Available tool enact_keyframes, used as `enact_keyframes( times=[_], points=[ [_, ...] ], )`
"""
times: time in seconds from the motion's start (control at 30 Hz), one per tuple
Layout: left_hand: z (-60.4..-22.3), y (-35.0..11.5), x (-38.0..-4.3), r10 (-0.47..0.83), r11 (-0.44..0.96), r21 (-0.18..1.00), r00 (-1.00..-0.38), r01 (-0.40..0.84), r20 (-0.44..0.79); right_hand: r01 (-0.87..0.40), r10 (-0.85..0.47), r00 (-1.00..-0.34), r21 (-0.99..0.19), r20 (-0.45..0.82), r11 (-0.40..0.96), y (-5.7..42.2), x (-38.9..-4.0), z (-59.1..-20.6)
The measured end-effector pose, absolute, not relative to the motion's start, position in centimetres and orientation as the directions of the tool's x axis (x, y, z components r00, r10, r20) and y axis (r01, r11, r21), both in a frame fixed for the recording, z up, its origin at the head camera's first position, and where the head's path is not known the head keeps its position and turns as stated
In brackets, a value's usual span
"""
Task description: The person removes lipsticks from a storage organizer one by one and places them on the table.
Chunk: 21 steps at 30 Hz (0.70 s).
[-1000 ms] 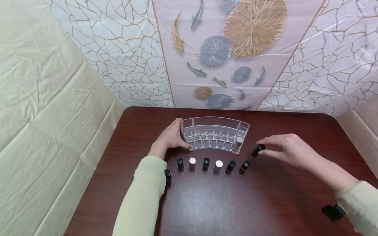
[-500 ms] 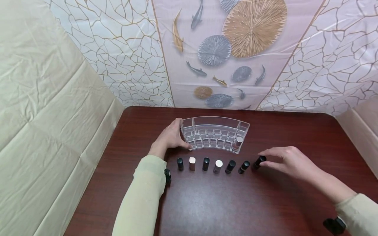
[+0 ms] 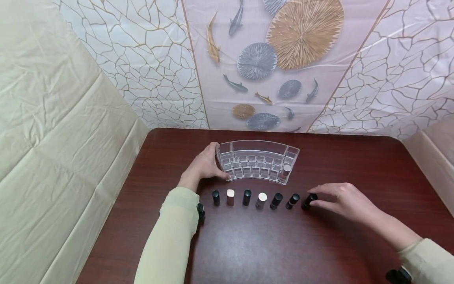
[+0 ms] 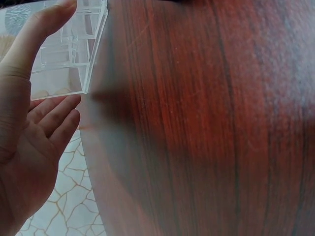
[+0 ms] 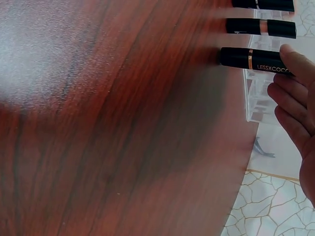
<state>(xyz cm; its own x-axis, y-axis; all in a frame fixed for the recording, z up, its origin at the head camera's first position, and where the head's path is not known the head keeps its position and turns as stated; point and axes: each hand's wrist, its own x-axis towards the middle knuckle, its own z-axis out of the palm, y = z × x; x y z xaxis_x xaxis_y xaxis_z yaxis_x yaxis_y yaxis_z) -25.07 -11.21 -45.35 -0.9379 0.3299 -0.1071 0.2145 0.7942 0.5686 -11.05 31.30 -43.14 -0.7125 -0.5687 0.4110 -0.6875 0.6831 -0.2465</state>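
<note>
My right hand [image 3: 349, 201] pinches a black lipstick tube [image 3: 309, 202] between thumb and fingers, at the right end of a row of lipsticks. In the right wrist view this lipstick [image 5: 256, 60] has a gold band and gold lettering, and its lower end appears to meet the table. With the thumb in front and fingers behind, my left hand [image 3: 204, 163] grips the left end of a clear, curved acrylic lipstick organizer [image 3: 256, 146]. One silver-topped lipstick [image 3: 286, 172] stands in the organizer's front right slot. In the left wrist view the fingers [image 4: 59, 115] lie against the organizer's end wall.
Upright in the row, left of the held tube, are several lipsticks: black ones [image 3: 293, 200], a pink-topped one [image 3: 230, 197] and a white-topped one [image 3: 261, 200]. The dark wood table [image 3: 248, 244] ends at a patterned cloth backdrop [image 3: 262, 98].
My right hand has brought the black lipstick down and toward me to the right end of the row. The left hand and organizer have stayed in place.
</note>
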Motion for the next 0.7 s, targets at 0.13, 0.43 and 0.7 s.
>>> enact_keyframes(
  times=[0.13, 0.43, 0.7],
  points=[
    [-45.46, -11.15, -25.19, 0.330, 0.795, 0.569, -0.937, 0.210, -0.114, -0.685, -0.565, -0.715, -0.250, 0.412, 0.685, 31.43, -10.88, -43.30],
    [-45.49, -11.13, -25.31, 0.327, 0.793, 0.573, -0.938, 0.206, -0.116, -0.679, -0.563, -0.722, -0.255, 0.403, 0.688, 31.43, -10.65, -43.19],
    [-45.43, -11.06, -25.11, 0.329, 0.793, 0.573, -0.937, 0.208, -0.116, -0.653, -0.551, -0.747, -0.255, 0.373, 0.713, 31.41, -10.47, -43.20]
  ],
)
